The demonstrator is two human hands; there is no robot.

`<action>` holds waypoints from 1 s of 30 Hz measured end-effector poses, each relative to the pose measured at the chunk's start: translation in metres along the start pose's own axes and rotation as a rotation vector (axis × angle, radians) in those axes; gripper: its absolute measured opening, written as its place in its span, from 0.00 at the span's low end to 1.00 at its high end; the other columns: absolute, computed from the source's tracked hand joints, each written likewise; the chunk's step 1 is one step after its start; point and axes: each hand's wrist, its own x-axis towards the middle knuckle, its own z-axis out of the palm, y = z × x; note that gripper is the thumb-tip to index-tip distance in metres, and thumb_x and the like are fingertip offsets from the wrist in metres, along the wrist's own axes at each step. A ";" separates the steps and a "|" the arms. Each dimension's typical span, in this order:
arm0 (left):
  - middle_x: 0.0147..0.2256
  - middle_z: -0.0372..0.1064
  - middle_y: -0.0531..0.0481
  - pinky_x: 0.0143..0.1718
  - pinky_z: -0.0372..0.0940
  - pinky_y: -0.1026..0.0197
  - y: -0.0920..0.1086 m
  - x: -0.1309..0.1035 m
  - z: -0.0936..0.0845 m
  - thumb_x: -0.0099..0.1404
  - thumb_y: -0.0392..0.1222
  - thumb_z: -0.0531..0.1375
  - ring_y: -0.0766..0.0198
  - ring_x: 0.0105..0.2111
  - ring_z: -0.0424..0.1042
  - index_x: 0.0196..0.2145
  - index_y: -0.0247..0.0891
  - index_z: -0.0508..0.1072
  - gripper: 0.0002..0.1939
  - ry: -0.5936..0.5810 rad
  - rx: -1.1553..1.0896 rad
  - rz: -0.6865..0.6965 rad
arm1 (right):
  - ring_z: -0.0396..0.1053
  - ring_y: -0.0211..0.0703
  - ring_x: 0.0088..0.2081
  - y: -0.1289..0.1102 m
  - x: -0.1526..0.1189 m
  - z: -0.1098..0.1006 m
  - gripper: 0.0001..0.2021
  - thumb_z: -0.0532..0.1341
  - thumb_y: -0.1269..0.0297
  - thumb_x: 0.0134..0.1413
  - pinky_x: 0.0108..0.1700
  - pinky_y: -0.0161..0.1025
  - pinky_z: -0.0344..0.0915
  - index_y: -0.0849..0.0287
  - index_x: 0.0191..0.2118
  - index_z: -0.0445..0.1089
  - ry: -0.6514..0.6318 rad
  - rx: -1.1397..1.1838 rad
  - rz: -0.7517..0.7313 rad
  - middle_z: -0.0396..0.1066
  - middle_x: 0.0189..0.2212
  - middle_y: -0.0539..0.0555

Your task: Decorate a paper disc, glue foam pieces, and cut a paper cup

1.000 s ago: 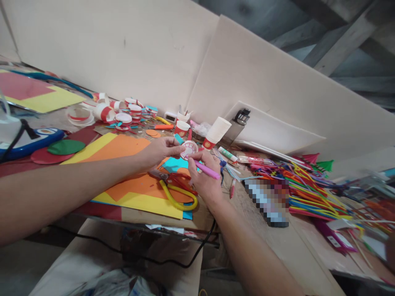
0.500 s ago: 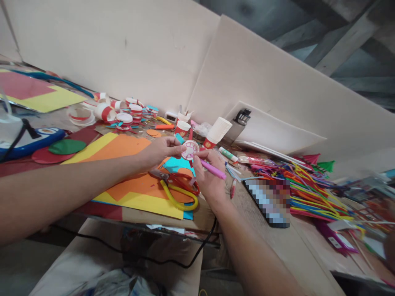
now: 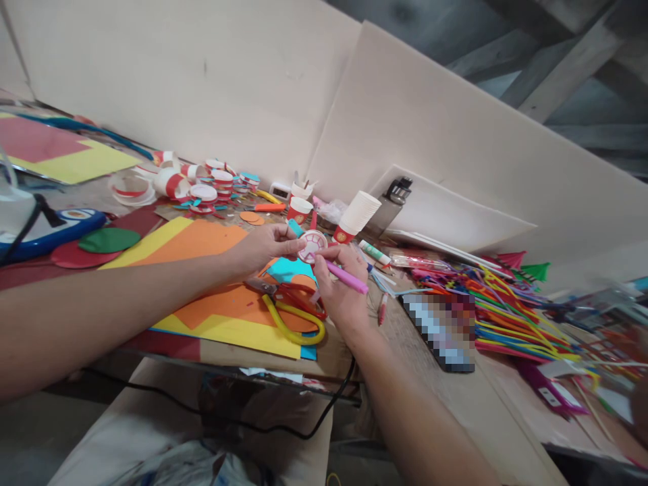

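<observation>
My left hand (image 3: 268,250) grips a small round white paper-cup piece (image 3: 312,246) by its left edge. Pink lines are drawn on its flat face, and teal and red strips stick out around it. Closed around a pink marker (image 3: 347,277), my right hand (image 3: 344,287) is at the piece's right side, with the marker's tip at or very near the face. Under my hands lie scissors with red and yellow handles (image 3: 293,331), on orange paper (image 3: 217,307) and yellow paper (image 3: 248,335).
Behind my hands stand a cup stack (image 3: 357,216) and a grey bottle (image 3: 387,209). Several decorated cup pieces (image 3: 204,197) sit at the back left. To the right are a phone (image 3: 440,334), a glue stick (image 3: 374,253) and many colourful pipe cleaners (image 3: 521,317).
The pink marker and my right hand have shifted very slightly. My left hand keeps its hold on the round piece.
</observation>
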 end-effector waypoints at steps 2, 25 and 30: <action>0.29 0.71 0.49 0.37 0.65 0.59 0.000 0.000 0.000 0.53 0.52 0.66 0.64 0.31 0.70 0.30 0.34 0.73 0.17 -0.007 -0.008 0.000 | 0.67 0.43 0.32 -0.001 0.000 0.000 0.04 0.58 0.67 0.54 0.39 0.44 0.56 0.56 0.29 0.66 0.001 -0.014 -0.005 0.70 0.25 0.49; 0.27 0.69 0.51 0.33 0.62 0.63 0.011 -0.005 0.008 0.52 0.54 0.66 0.66 0.29 0.69 0.28 0.34 0.71 0.19 -0.018 0.014 -0.053 | 0.67 0.43 0.33 -0.002 -0.001 0.002 0.04 0.59 0.67 0.54 0.40 0.43 0.57 0.56 0.29 0.68 0.025 -0.046 -0.042 0.71 0.25 0.49; 0.28 0.69 0.51 0.34 0.62 0.62 0.008 -0.004 0.006 0.52 0.53 0.67 0.65 0.30 0.69 0.29 0.34 0.72 0.18 -0.024 -0.004 -0.040 | 0.67 0.42 0.33 -0.001 -0.002 0.000 0.04 0.59 0.65 0.55 0.39 0.43 0.58 0.56 0.30 0.68 0.011 0.032 -0.002 0.70 0.26 0.50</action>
